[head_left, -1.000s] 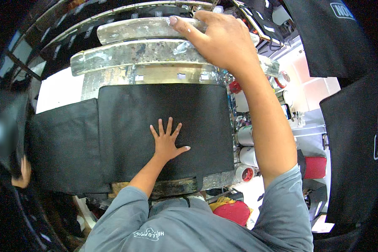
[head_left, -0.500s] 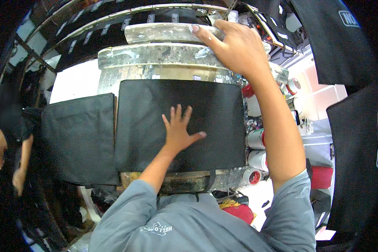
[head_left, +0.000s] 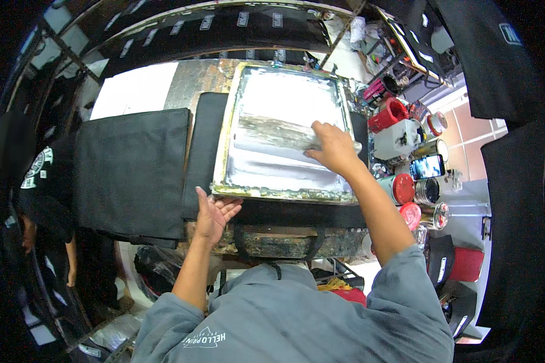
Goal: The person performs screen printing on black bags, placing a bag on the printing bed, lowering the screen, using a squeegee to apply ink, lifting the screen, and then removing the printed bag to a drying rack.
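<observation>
A screen printing frame (head_left: 222, 151) with a pale, ink-smeared mesh lies over a black fabric bag (head_left: 204, 130) on the table. Inside the frame, my right hand (head_left: 334, 148) is closed around the right end of a grey, stained squeegee (head_left: 272, 130), which lies across the mesh. At the frame's near left corner is my left hand (head_left: 215, 216), palm turned up, thumb raised and fingers stretched along the near edge. Whether its fingertips touch the frame I cannot tell. The frame hides most of the bag; a dark handle loop (head_left: 313, 242) hangs at its near side.
Another black bag (head_left: 130, 172) lies to the left, with a white sheet (head_left: 136, 88) beyond it. Red-lidded tins (head_left: 399, 189), a white jug (head_left: 396, 140) and a phone (head_left: 428, 167) crowd the right side. At far left stands another person (head_left: 45, 187) in dark clothing.
The frame, raised at the far side before, now lies down over the bag. My left hand has left the bag's surface for the frame's near left corner; my right hand has come nearer.
</observation>
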Demonstrator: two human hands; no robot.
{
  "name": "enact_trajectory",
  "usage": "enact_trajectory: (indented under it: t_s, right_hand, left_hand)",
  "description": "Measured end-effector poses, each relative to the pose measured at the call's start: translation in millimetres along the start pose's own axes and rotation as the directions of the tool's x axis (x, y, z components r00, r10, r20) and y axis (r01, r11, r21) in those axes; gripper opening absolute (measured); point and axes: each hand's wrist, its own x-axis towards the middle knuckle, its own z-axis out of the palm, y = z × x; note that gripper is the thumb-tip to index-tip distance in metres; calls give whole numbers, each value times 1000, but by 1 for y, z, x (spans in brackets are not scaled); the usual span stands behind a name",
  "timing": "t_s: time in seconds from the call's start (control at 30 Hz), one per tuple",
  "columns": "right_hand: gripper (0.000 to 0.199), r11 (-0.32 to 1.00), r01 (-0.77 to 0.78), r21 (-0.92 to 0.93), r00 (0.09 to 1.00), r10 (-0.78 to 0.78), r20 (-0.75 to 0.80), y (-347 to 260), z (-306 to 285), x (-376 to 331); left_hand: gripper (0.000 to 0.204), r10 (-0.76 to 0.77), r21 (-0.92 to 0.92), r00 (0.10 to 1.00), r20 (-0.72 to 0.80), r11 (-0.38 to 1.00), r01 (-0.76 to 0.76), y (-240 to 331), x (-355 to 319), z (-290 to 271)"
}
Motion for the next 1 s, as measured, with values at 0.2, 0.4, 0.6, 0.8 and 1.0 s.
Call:
enact_trajectory:
  t_s: [0.2,0.4,0.6,0.8,1.0]
  right_hand:
    - [51,987,29,-159,997,-17,77,-26,52,-58]
    - [36,987,45,-152,982,-72,-173,-13,80,-31]
    - [44,976,-82,-203,973,35,-227,33,103,80]
    - [50,996,17,-88,997,-24,-74,75,55,133]
    - [41,985,-6,-172,955,-45,-292,70,95,150]
  left_hand:
    - [108,-35,61,996,-78,997,39,-17,13,-5]
    - [110,-79,59,987,-137,994,88,-23,17,-11]
    - [122,-173,94,959,-222,976,198,-28,29,-23]
    - [94,-406,678,799,-443,431,595,55,46,3]
    - [51,627,852,587,512,-281,-442,92,147,105]
